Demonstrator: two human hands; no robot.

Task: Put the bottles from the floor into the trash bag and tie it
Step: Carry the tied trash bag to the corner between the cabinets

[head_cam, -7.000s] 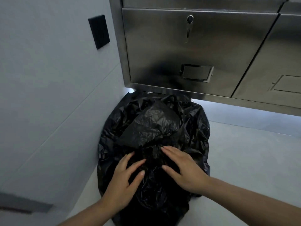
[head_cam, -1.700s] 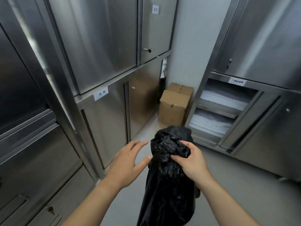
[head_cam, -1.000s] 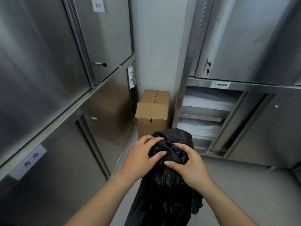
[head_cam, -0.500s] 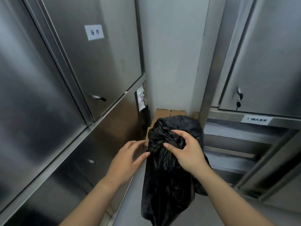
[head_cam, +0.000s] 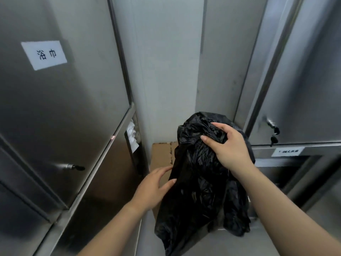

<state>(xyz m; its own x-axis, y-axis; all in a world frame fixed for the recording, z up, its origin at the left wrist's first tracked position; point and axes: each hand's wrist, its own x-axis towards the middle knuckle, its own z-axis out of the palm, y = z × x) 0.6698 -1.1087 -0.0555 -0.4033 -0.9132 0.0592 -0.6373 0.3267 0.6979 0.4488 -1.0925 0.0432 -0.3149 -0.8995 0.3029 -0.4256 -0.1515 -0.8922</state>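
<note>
A black trash bag (head_cam: 201,191) hangs in the air in front of me, its top bunched together. My right hand (head_cam: 228,148) grips the gathered neck of the bag near the top. My left hand (head_cam: 153,187) is lower, fingers straight, touching the bag's left side. No bottles are visible; whatever is in the bag is hidden by the black plastic.
Stainless steel cabinets stand close on the left (head_cam: 60,108) and right (head_cam: 302,89), with keyed locks and paper labels. A cardboard box (head_cam: 161,157) sits on the floor in the corner behind the bag. A pale wall (head_cam: 166,71) fills the middle.
The bag was lifted off the floor and carried into the cabinet corner. Over the last second my left hand let go of the neck and dropped to the bag's side; the view tilted upward.
</note>
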